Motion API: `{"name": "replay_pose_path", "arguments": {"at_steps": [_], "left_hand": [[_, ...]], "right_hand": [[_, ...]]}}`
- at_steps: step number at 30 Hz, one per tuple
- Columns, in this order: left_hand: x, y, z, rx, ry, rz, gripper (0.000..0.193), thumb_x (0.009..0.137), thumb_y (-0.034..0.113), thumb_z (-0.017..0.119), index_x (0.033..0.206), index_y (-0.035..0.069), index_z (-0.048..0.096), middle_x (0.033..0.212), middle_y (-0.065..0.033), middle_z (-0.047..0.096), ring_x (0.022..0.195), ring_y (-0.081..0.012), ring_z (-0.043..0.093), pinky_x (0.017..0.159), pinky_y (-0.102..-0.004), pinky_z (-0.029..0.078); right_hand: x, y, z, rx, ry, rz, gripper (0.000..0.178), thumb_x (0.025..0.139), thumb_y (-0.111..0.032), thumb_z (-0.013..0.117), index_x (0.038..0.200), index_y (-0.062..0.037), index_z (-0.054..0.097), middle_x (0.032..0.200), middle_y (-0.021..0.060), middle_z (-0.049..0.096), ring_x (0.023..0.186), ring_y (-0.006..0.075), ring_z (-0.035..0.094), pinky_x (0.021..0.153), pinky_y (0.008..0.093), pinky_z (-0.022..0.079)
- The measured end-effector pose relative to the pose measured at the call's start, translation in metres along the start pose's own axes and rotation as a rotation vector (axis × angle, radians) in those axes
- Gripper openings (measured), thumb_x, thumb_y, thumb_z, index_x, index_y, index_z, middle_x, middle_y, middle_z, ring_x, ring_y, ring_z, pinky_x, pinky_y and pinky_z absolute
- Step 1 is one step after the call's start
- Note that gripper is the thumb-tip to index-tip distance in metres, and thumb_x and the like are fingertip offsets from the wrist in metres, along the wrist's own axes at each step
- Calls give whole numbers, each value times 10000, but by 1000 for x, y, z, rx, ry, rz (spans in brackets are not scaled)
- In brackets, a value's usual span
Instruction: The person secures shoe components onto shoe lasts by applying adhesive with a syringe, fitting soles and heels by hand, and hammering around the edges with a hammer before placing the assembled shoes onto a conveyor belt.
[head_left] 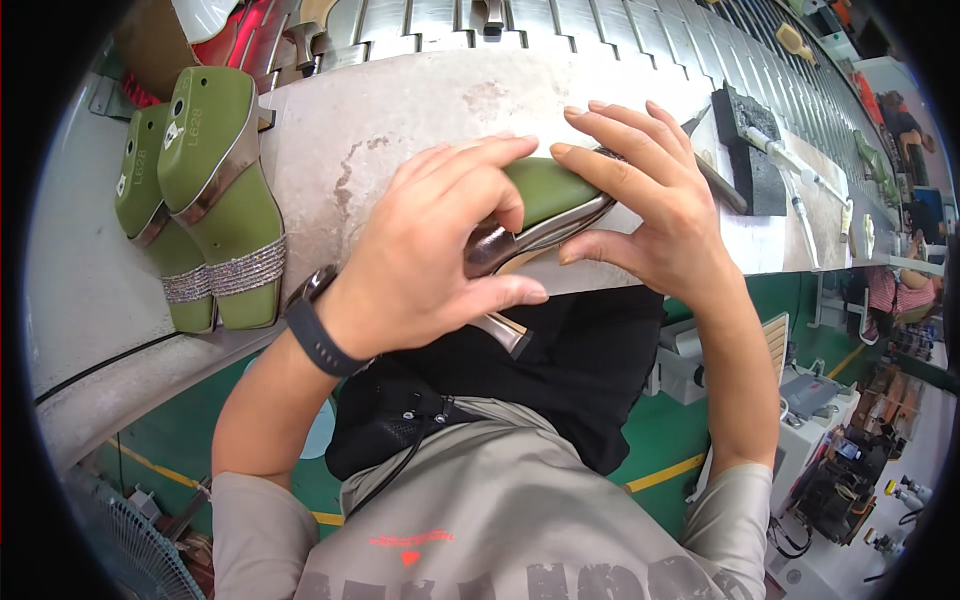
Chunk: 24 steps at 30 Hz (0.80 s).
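Shoe point(548, 195), held in my left hand point(425, 235), its other end at my right hand point(665, 205): smooth green form point(545, 185) exposed, glossy bronze band point(560, 230) along the side, metallic heel point(504, 335) projecting toward me below my left thumb.

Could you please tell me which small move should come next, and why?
Perhaps press the metallic strip gently along the green last, since the left hand and right hand flank it, with a bent left finger close to the strip.
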<state>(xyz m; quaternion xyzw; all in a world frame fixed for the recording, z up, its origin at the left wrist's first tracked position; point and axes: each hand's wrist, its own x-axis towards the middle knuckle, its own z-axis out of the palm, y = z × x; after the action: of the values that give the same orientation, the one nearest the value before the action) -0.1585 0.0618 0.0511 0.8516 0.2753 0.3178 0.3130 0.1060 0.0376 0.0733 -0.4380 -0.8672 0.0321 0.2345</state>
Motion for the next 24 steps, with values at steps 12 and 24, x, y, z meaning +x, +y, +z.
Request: {"name": "replay_pose_path", "arguments": {"at_steps": [12,24], "left_hand": [[9,1,14,-183,28,-146,272,829,133,829,901,87,571,1418,-215,646,1220,-379,610,1093,-466,393],[50,13,32,90,63,-60,835,855,224,824,1542,-39,431,1311,-277,648,1164,-451,633,1041,-510,473]], "right_hand": [[14,-12,-14,78,-160,267,698,668,-304,947,1301,-108,726,1408,122,667,1351,360,599,1211,608,347],[-67,51,16,-30,448,571,418,891,62,598,1262,-66,744,1266,193,686,1157,387,637,1016,464,506]]}}
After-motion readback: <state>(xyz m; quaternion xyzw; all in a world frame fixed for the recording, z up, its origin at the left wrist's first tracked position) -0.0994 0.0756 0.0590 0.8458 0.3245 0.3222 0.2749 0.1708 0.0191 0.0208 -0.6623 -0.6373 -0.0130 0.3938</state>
